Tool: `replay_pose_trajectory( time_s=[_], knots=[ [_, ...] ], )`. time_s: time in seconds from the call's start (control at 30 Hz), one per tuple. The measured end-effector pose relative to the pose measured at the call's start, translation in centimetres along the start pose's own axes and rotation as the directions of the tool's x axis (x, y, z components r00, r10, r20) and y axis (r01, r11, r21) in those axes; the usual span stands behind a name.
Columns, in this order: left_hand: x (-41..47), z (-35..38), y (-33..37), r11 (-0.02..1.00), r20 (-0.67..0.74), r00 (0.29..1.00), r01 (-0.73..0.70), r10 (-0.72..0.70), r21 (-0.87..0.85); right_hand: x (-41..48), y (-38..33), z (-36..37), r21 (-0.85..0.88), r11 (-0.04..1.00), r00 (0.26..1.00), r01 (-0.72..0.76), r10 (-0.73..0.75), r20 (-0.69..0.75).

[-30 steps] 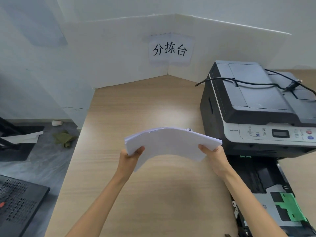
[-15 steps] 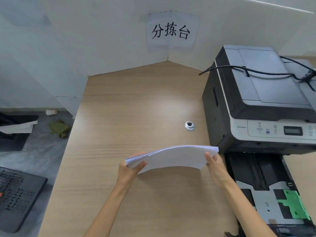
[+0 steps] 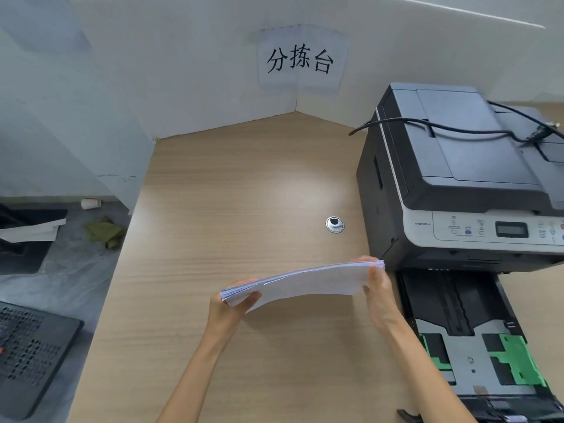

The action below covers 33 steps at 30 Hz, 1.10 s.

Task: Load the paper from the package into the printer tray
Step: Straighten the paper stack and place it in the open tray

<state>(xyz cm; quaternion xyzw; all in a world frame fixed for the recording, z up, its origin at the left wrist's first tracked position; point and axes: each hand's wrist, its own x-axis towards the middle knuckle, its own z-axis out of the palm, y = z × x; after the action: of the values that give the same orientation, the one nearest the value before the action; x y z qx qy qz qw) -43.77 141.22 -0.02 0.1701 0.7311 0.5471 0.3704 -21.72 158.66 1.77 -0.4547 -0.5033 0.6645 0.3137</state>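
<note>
A stack of white paper (image 3: 308,280) is held above the wooden table, bowed slightly upward, its near edge just over the surface. My left hand (image 3: 227,309) grips its left end and my right hand (image 3: 380,293) grips its right end. The grey and black printer (image 3: 457,184) stands at the right. Its paper tray (image 3: 467,358) is pulled out toward me below it, with green guides and no paper inside. The stack's right end is just left of the tray.
A black cable (image 3: 451,128) lies across the printer lid. A round metal grommet (image 3: 334,224) sits in the table (image 3: 232,184) left of the printer. White partition boards with a paper sign (image 3: 300,61) close the back. A black perforated object (image 3: 27,352) lies on the floor at the left.
The stack came down from chest height toward the table and flattened out, uncovering the grommet. Both hands kept their grip on its ends.
</note>
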Motion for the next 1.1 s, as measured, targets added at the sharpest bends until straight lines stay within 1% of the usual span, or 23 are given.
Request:
replay_pose_trajectory(
  time_s=[0.07, 0.17, 0.23, 0.3, 0.37, 0.43, 0.53, 0.57, 0.67, 0.7, 0.77, 0.83, 0.9, 0.97, 1.03, 1.1],
  knots=[
    [0.3, -0.3, -0.3, 0.999, -0.016, 1.0, 0.017, -0.016, 0.044, 0.1, 0.2, -0.6, -0.084, 0.996, 0.998, 0.001, 0.005, 0.065],
    [0.7, -0.2, -0.2, 0.998, -0.076, 0.997, 0.025, -0.02, 0.056, 0.8, 0.4, -2.0, -0.214, 0.977, 0.987, -0.008, 0.043, 0.156],
    [0.7, 0.1, 0.2, 0.999, -0.111, 0.994, 0.02, -0.015, 0.043, 1.4, 0.2, -2.9, -0.313, 0.949, 0.977, 0.027, 0.041, 0.209],
    [0.7, 0.3, 0.4, 0.999, -0.134, 0.991, 0.023, -0.018, 0.038, 1.7, -0.1, -3.2, -0.403, 0.913, 0.972, 0.062, 0.037, 0.233],
    [0.6, 0.3, 0.5, 0.999, -0.153, 0.988, 0.016, -0.01, 0.034, 2.1, -0.4, -3.4, -0.46, 0.883, 0.964, 0.09, 0.039, 0.263],
    [0.4, 0.1, 0.7, 1.0, -0.168, 0.986, -0.011, 0.015, 0.027, 2.1, -0.5, -3.6, -0.482, 0.87, 0.963, 0.105, 0.032, 0.268],
    [0.4, -0.4, 0.4, 0.999, -0.137, 0.99, -0.04, 0.043, 0.024, 1.7, -0.2, -4.3, -0.426, 0.898, 0.969, 0.112, -0.003, 0.248],
    [0.3, -0.6, 0.1, 0.999, -0.119, 0.992, -0.023, 0.027, 0.032, 1.4, 0.1, -4.4, -0.43, 0.898, 0.968, 0.096, 0.018, 0.252],
    [-0.3, -0.4, -1.5, 0.996, -0.062, 0.996, 0.068, -0.064, 0.065, 0.7, 1.5, -4.1, -0.547, 0.837, 0.944, 0.016, 0.168, 0.285],
    [-0.5, -0.2, -1.8, 0.993, -0.067, 0.994, 0.09, -0.085, 0.073, 0.6, 2.1, -4.0, -0.571, 0.821, 0.937, 0.001, 0.199, 0.287],
    [-0.4, 0.3, -2.0, 0.991, -0.114, 0.987, 0.117, -0.109, 0.062, 0.7, 2.5, -3.6, -0.592, 0.806, 0.927, 0.015, 0.211, 0.311],
    [0.0, 0.3, -1.4, 0.987, -0.142, 0.981, 0.142, -0.13, 0.08, 0.9, 1.6, -3.2, -0.585, 0.811, 0.933, 0.013, 0.201, 0.299],
    [0.7, -0.3, -0.9, 0.979, -0.1, 0.991, 0.109, -0.093, 0.17, 1.0, -0.2, -2.9, -0.556, 0.831, 0.935, 0.022, 0.18, 0.305],
    [1.1, -1.1, 0.4, 0.966, -0.001, 0.995, 0.095, -0.098, 0.241, 1.0, -1.9, -2.8, -0.544, 0.838, 0.93, 0.045, 0.164, 0.328],
    [1.1, -2.1, 2.6, 0.962, 0.077, 0.992, 0.076, -0.1, 0.262, 0.6, -3.3, -2.9, -0.55, 0.833, 0.927, 0.062, 0.157, 0.342],
    [0.9, -3.5, 5.1, 0.969, 0.161, 0.984, 0.032, -0.074, 0.245, -0.1, -4.7, -3.1, -0.552, 0.831, 0.903, 0.067, 0.185, 0.388]
  ],
)
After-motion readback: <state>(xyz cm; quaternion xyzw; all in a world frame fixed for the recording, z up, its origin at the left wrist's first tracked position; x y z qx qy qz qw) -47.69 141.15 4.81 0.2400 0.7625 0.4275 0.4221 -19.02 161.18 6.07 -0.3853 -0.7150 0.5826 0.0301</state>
